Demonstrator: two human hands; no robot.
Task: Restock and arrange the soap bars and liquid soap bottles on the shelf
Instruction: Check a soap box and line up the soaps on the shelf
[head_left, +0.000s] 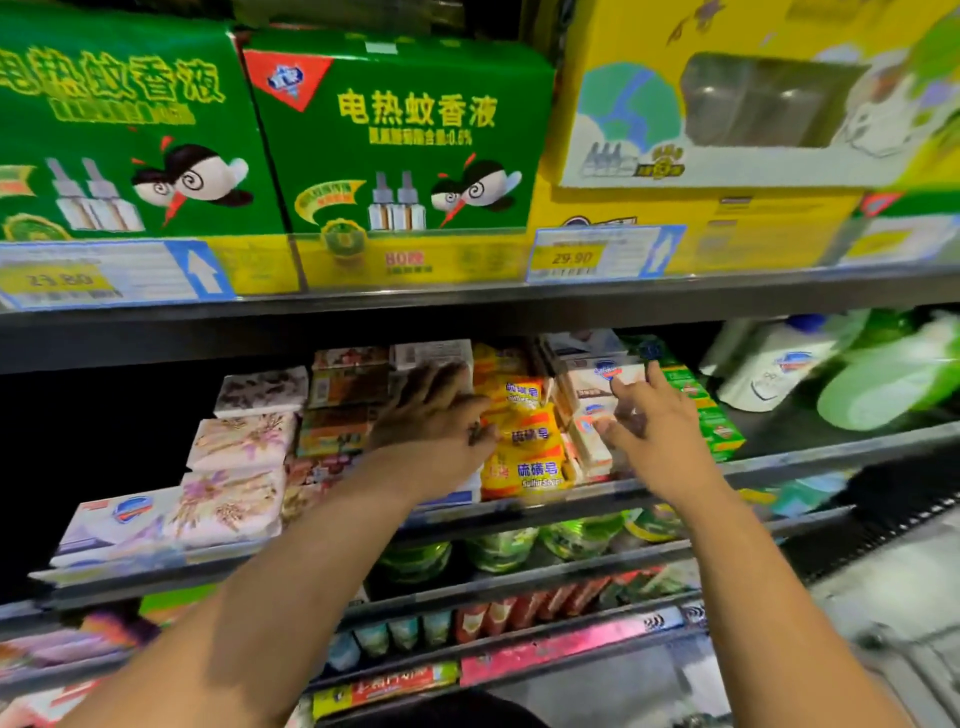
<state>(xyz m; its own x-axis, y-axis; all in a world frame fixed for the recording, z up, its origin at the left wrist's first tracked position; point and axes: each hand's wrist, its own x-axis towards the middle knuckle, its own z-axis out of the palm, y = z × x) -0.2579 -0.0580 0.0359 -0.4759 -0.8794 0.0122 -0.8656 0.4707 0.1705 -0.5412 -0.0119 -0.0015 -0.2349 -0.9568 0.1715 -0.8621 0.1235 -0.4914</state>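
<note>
Both hands reach into the middle shelf, where the soap bars lie in rows. The left hand lies flat, palm down, fingers spread and released on the boxed bars just left of the yellow sulfur soap packs, its thumb edge touching that yellow stack. The right hand is at the white soap boxes to the right of the yellow packs, forefinger pointing up against one box and thumb beside a lower one; whether it is grasping a box cannot be told. Green soap boxes stand just right of that hand. Floral-wrapped bars fill the left of the shelf. White liquid soap bottles and a green refill pouch sit at the far right. Green mosquito-liquid cartons occupy the shelf above.
</note>
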